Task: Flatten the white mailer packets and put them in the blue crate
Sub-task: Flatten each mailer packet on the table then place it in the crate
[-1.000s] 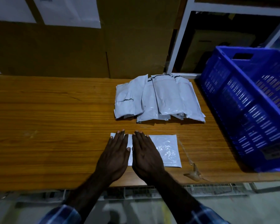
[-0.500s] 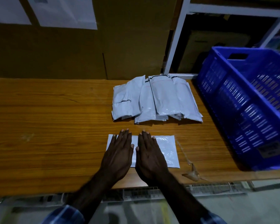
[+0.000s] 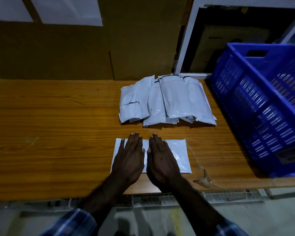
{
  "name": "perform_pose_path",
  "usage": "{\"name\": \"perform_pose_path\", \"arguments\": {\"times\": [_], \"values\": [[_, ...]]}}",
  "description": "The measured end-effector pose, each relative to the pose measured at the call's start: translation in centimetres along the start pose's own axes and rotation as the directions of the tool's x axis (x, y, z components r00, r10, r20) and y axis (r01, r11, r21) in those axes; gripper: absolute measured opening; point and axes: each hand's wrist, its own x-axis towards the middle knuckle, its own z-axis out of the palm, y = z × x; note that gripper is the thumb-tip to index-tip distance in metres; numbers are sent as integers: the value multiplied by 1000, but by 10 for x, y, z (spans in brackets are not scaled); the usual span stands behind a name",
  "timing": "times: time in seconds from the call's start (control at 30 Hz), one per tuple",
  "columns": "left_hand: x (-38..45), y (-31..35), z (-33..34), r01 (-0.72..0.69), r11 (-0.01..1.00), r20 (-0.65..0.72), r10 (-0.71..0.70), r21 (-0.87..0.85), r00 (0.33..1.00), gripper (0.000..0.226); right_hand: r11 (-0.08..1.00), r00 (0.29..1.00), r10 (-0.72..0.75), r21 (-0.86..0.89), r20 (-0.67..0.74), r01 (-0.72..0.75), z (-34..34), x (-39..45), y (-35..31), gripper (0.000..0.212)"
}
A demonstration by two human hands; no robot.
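Writing and labels: a dark label (image 3: pixel 288 155) is fixed low on the near wall of the blue crate (image 3: pixel 255 106); its print is too small and blurred to read. Two pale sheets (image 3: pixel 66 9) hang on the brown cardboard wall (image 3: pixel 140 40) behind the table; no text on them is legible. No brand is readable on any packet.

Single packet: one white mailer packet (image 3: pixel 178 155) lies flat on the wooden table (image 3: pixel 49 133) near its front edge, long side running left to right.

Left hand: the left hand (image 3: pixel 129 159) lies palm down on the left part of this packet, fingers straight and close together, pressing it; fingertips reach just past its far edge.

Right hand: the right hand (image 3: pixel 161 160) lies palm down just beside the left, fingers likewise straight and flat on the packet's middle; the thumbs nearly touch.

Packet pile: a heap of white packets (image 3: pixel 167 101) sits farther back on the table, overlapping one another; about five can be made out, the exact number uncertain.

Crate: one blue crate with slotted walls and a handle cutout stands on the right end of the table, just beside the pile.

Other items: one crumpled strip of clear tape (image 3: pixel 203 179) lies at the table's front edge, right of the single packet. Two plaid sleeves (image 3: pixel 75 222) show at the bottom of the view.
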Motion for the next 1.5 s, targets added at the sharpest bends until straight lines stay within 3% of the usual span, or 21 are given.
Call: {"name": "perform_pose_path", "arguments": {"times": [0.1,0.23,0.47,0.67,1.0,1.13,1.33,1.5], "values": [[6,12,-2,11,1000,-36,-12,-26,999,53,998,999,38,-43,-31,-39,-7,0,8,58],[7,22,6,-8,999,-16,7,-35,1000,52,997,998,51,-57,37,-49,-8,-4,17,67],[3,19,15,-20,999,3,20,-47,1000,52,996,997,65,-59,50,-62,-2,-6,18,52],[11,24,8,-3,999,-10,2,-38,1000,53,992,990,121,31,78,-124,-20,1,21,62],[12,29,13,-35,999,2,35,-34,999,55,988,985,142,-73,100,-136,-18,-10,34,61],[14,30,10,-32,999,20,32,3,999,56,989,981,145,-15,129,-144,-21,-9,37,60],[19,45,4,-95,995,41,96,-29,995,54,971,969,238,-26,69,-237,-25,-6,45,58],[15,42,12,-96,994,75,100,-54,992,55,973,972,224,-76,64,-219,-22,-11,45,59]]}}
